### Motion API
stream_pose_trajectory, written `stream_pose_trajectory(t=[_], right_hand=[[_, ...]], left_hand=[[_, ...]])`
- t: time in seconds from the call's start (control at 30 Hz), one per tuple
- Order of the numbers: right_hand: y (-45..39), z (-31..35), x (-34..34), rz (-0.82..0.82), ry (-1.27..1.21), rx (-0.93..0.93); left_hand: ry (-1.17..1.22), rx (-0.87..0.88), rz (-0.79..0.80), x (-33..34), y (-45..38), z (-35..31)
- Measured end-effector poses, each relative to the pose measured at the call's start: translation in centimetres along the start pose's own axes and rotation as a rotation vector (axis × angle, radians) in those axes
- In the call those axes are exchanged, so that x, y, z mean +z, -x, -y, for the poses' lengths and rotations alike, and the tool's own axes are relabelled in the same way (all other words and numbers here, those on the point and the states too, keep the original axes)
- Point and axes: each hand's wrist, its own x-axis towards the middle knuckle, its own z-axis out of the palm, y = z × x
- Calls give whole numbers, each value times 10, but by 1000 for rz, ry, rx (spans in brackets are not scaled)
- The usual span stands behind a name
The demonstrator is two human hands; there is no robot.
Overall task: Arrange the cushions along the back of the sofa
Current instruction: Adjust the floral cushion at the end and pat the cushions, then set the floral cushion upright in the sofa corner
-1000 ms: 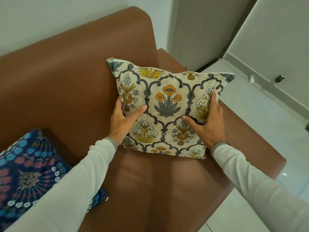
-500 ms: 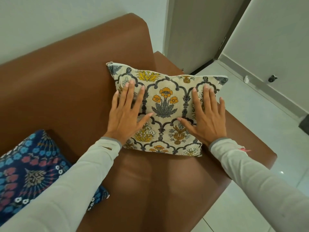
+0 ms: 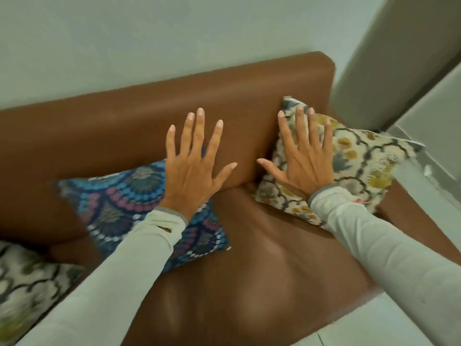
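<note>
From the head view, both my hands are spread flat with fingers wide apart, gripping nothing. My right hand [image 3: 303, 161] lies palm-down over the left part of the cream cushion [image 3: 359, 158]; I cannot tell for sure whether the palm presses the fabric or floats just off it. That cushion leans against the sofa [image 3: 262, 258] back at the right end, its far corner poking up just beyond my fingertips, most of its patterned face stretching out to the right of my hand. My left hand [image 3: 193, 168] hangs open over the gap, its fingers against the brown backrest and its wrist over the top right corner of the blue cushion [image 3: 119, 203]. The blue cushion lies below and to the left of that hand, tilted against the backrest. A third cushion [image 3: 27, 288], cream with dark tracery and blurred, sits well off to the left of my left sleeve [image 3: 119, 275], at the frame's edge.
</note>
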Motion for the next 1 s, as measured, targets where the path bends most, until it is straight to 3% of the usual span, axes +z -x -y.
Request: stream_pose_trajectory(t=[0.3, 0.47, 0.6, 0.63, 0.73, 0.9, 1.0], right_hand=[[-15, 287, -53, 21, -204, -372], [5, 439, -58, 208, -446, -519], [21, 534, -44, 858, -950, -328], [24, 552, -38, 952, -1001, -284], [24, 600, -9, 1082, -1071, -178], [27, 639, 43, 1238, -1216, -87], [33, 651, 32, 1149, -1239, -108]], left_hand=[[-209, -291, 63, -85, 192, 235], [-271, -590, 131, -108, 324, 335], [-72, -1113, 70, -121, 424, 382], [3, -1225, 46, -122, 444, 389], [278, -1399, 34, -120, 486, 406], [542, -1397, -91, -112, 499, 423], [585, -1379, -157, -111, 500, 424]])
